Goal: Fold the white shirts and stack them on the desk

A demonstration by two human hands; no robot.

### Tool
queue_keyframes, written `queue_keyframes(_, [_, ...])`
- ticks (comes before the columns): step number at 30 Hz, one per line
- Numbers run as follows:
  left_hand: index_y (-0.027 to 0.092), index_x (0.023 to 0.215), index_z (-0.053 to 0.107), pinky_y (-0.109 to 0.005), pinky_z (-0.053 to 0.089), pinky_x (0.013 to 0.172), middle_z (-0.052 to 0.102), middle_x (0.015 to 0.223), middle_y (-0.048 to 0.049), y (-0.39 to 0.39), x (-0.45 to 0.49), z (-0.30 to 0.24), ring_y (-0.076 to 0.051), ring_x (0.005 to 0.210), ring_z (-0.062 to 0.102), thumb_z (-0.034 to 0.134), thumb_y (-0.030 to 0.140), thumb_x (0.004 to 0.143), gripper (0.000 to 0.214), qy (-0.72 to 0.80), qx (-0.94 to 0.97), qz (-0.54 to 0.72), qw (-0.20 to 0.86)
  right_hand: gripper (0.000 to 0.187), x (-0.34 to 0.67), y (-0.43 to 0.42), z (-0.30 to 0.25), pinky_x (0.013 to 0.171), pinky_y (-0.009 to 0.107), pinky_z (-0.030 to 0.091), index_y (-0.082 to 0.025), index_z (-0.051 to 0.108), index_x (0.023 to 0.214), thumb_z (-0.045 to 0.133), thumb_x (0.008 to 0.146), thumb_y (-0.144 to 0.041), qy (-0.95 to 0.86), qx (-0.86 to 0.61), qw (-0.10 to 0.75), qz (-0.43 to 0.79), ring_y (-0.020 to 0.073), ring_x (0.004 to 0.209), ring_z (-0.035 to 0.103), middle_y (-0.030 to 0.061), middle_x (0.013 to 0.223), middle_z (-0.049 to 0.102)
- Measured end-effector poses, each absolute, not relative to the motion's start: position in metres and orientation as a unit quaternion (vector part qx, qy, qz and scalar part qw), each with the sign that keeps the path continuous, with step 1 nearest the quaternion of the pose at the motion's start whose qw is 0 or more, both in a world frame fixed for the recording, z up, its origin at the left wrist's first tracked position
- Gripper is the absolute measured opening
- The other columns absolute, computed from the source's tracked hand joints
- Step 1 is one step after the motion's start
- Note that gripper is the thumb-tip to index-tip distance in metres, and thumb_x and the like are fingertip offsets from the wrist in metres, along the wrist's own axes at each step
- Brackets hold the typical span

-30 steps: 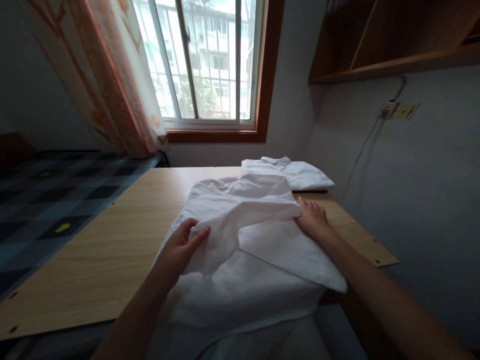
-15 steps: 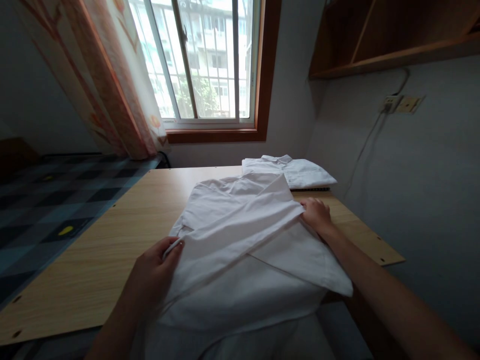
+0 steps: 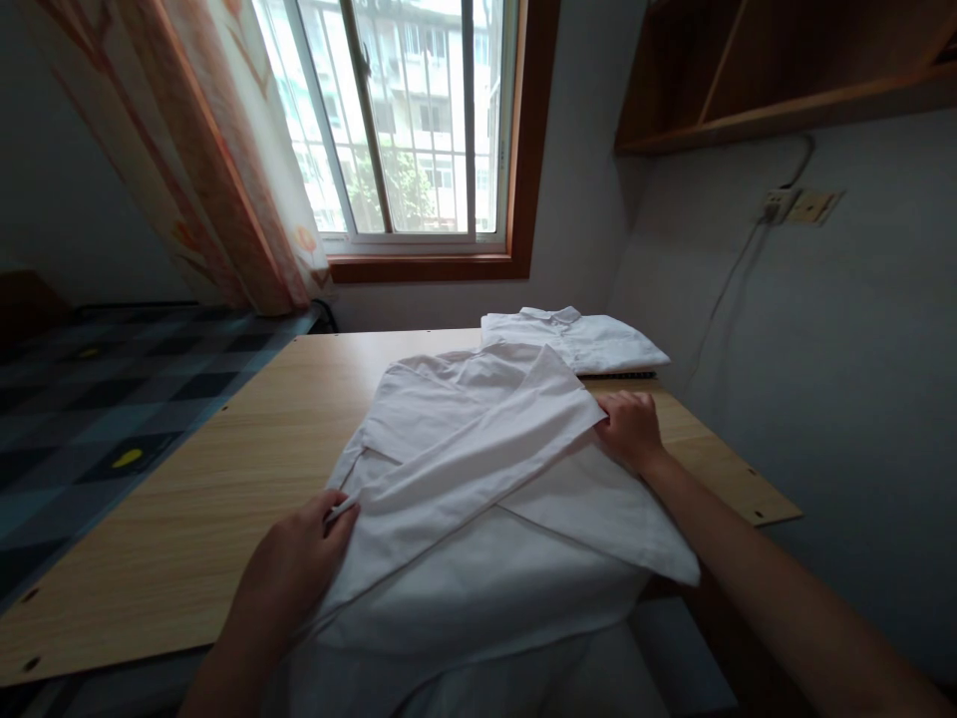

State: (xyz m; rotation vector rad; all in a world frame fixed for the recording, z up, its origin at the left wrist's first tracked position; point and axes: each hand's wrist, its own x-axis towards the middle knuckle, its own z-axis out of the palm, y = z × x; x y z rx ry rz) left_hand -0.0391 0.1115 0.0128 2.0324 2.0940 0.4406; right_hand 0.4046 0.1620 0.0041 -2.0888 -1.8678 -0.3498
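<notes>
A white shirt (image 3: 478,558) lies spread on a light wooden board (image 3: 186,519), its lower part hanging over the near edge. My left hand (image 3: 295,568) pinches the cuff of a sleeve that runs diagonally across the shirt, at the shirt's left edge. My right hand (image 3: 632,429) rests with curled fingers on the shirt's right side, pressing the cloth where the sleeve begins. A second white shirt (image 3: 575,341), folded with its collar up, lies at the board's far right corner.
A bed with a dark checked cover (image 3: 90,399) lies left of the board. A window (image 3: 404,120) with a patterned curtain (image 3: 201,150) is behind. A grey wall with a socket (image 3: 803,206) and a wooden shelf (image 3: 785,80) stand on the right.
My left hand has pulled the sleeve end down and leftwards, straightening the sleeve across the shirt. My right hand has stayed put, its fingers curling more.
</notes>
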Motion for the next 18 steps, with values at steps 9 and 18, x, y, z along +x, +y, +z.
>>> queue_keyframes(9, [0.024,0.084,0.066,-0.029,0.045,0.067,0.075,0.082,-0.0063,0.101,-0.043,0.028,-0.027,0.081,0.07,0.044,0.051,0.08,0.035,0.709,0.67,0.196,0.095,0.025,0.397,0.172,-0.009,0.083,0.039,0.029,-0.018,0.067,0.103,0.044,0.094,-0.024,-0.623,-0.772,0.061,-0.109,0.027,0.097,0.062,0.0147,0.099,0.072])
queue_keyframes(18, [0.026,0.084,0.065,-0.03,0.046,0.067,0.075,0.082,-0.0059,0.09,-0.046,0.026,-0.028,0.082,0.071,0.043,0.053,0.079,0.035,0.707,0.671,0.187,0.126,0.033,0.4,0.173,-0.004,0.091,0.041,0.036,-0.019,0.065,0.118,0.046,0.092,-0.023,-0.652,-0.754,0.057,-0.058,0.0281,0.108,0.06,0.0154,0.114,0.069])
